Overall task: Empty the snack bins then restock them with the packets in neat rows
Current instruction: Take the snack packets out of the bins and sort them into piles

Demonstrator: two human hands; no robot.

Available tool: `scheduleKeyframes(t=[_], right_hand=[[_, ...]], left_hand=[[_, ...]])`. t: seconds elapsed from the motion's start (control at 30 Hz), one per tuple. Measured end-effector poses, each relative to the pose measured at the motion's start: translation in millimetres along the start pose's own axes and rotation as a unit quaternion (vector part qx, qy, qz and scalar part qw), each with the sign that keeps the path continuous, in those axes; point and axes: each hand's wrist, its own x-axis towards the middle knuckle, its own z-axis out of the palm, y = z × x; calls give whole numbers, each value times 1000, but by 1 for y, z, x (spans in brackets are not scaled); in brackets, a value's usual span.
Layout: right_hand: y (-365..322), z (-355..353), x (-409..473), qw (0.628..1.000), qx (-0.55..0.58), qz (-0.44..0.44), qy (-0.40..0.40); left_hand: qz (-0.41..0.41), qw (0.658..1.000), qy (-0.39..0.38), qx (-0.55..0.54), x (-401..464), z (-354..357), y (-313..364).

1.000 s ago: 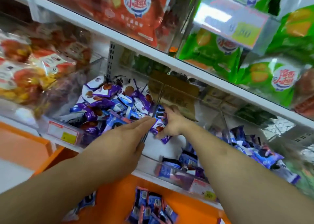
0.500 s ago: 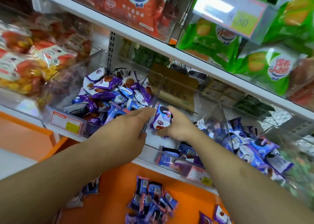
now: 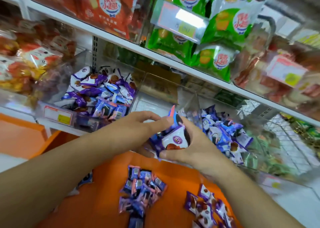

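Two bare hands are showing, the left hand [image 3: 138, 123] and the right hand [image 3: 192, 146], and between them they are holding a small bunch of purple-and-white foil snack packets [image 3: 173, 139], too overlapped to count. Three clear plastic bins are sitting on the middle shelf: a left bin [image 3: 57, 114] heaped with packets, a nearly bare middle bin [image 3: 173, 89], and a right bin [image 3: 259, 167] holding many more. Two loose piles of packets are lying on the orange tabletop [image 3: 103, 201]: a blue-and-pink pile [image 3: 142, 189] and a purple-and-white pile [image 3: 206, 208]. Three price labels [image 3: 58, 116] are showing on bin fronts.
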Motion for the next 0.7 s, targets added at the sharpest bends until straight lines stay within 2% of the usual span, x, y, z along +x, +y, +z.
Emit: scheduleKeyframes(t=[0.1, 0.27, 0.43, 0.6, 0.7], right_hand=[[0, 12, -24, 997, -66, -29, -21], [14, 13, -54, 985, -166, 12, -48], [35, 2, -73, 991, -118, 59, -13], [83, -12, -71, 989, -83, 113, 43], [101, -12, -71, 985, -45, 161, 32]], left_hand=[[2, 1000, -5, 0, -10, 10, -1], [-2, 998, -48, 39, -16, 17, -12], [-33, 999, -17, 39, -8, 22, -31], [-74, 991, 31, 111, 14, 33, -78], [-117, 986, 56, 103, 32, 44, -117]])
